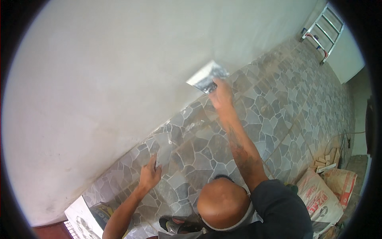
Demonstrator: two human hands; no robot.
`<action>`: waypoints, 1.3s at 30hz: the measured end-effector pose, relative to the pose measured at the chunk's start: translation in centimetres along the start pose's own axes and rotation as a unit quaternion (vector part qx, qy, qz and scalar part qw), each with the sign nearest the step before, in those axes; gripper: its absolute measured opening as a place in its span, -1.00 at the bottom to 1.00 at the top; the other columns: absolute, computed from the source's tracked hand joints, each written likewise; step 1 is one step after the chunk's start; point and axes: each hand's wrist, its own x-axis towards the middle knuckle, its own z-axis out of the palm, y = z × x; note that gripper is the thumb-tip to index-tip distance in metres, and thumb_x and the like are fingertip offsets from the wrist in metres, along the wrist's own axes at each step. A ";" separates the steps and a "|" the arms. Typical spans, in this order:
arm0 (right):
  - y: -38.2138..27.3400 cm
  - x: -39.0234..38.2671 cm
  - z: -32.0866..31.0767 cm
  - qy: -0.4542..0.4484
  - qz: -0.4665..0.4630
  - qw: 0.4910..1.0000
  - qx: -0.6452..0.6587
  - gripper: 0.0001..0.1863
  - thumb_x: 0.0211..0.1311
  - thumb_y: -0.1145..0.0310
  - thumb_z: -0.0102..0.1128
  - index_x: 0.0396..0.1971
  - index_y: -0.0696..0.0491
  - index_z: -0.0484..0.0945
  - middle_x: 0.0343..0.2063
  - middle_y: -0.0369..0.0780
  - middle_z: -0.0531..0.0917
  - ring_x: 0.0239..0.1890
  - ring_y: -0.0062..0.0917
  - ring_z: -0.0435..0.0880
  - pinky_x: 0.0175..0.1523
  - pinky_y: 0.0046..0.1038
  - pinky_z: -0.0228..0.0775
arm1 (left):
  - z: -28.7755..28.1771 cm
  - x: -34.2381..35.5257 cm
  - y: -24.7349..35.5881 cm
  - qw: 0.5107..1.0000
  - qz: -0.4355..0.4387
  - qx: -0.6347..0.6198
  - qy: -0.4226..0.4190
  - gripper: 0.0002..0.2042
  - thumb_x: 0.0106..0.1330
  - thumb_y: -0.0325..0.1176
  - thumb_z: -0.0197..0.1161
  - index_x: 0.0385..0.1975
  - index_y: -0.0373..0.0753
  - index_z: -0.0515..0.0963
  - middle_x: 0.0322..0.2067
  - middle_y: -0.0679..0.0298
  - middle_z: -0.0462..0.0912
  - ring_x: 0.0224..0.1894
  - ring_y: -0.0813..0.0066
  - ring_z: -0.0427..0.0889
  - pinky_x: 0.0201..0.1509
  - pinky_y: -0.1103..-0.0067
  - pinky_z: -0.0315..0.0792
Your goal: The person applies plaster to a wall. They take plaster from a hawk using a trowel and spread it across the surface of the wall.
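In my right hand (222,93) is a wide putty knife (203,75), its pale blade smeared with grey and blurred by motion. The blade lies at the lower part of the light grey wall (119,71), just above where the wall meets the floor. My left hand (150,175) is lower and to the left, over the stone-patterned floor (207,153). Its fingers close on a flat grey blade (163,145) that looks like another putty knife; its handle is hidden by the hand.
My bent knee (223,203) is at the lower middle, with a foot (179,226) beside it. Printed sacks (320,199) and wood offcuts (326,160) lie at the right. A ladder (326,30) stands at the far right. A white board (81,219) and a bucket-like container (101,213) are at the lower left.
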 end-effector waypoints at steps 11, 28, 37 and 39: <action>10.5 5.9 -1.9 0.048 0.202 0.976 0.070 -0.66 0.28 0.43 0.00 0.04 0.17 0.44 -0.06 -0.11 0.51 -0.01 -0.26 0.53 0.13 -0.01 0.49 | 0.9 0.1 0.6 0.999 0.033 -0.006 0.009 -0.50 0.25 -0.45 0.22 0.22 -0.29 0.36 -0.55 0.03 0.53 -0.54 0.13 0.58 -0.37 0.39 0.46; -28.8 4.1 9.2 0.076 -0.211 0.965 -0.135 -0.76 0.20 0.36 0.09 -0.34 0.28 0.53 -0.49 -0.11 0.61 -0.49 -0.41 0.57 -0.34 -0.34 0.42 | -0.5 1.9 1.3 0.999 0.039 -0.019 0.007 -0.50 0.25 -0.45 0.20 0.23 -0.21 0.35 -0.25 -0.13 0.64 -0.25 -0.15 0.66 -0.17 0.21 0.52; -39.8 6.6 1.3 0.088 -0.220 0.859 -0.454 -0.64 0.23 0.48 0.08 0.04 0.18 0.50 -0.05 0.10 0.57 0.00 -0.19 0.60 0.13 -0.29 0.43 | -0.4 1.9 0.4 0.997 0.004 -0.074 0.012 -0.48 0.24 -0.46 0.22 0.24 -0.25 0.35 -0.46 0.05 0.56 -0.44 0.19 0.57 -0.28 0.37 0.47; -39.3 8.6 0.1 0.122 -0.279 0.882 -0.359 -0.65 0.24 0.50 0.04 0.03 0.16 0.52 -0.12 0.09 0.60 -0.04 -0.12 0.61 0.11 -0.27 0.45 | 0.0 1.9 -0.2 0.997 0.012 -0.073 0.017 -0.48 0.24 -0.46 0.22 0.24 -0.27 0.35 -0.52 0.13 0.52 -0.50 0.34 0.53 -0.33 0.44 0.45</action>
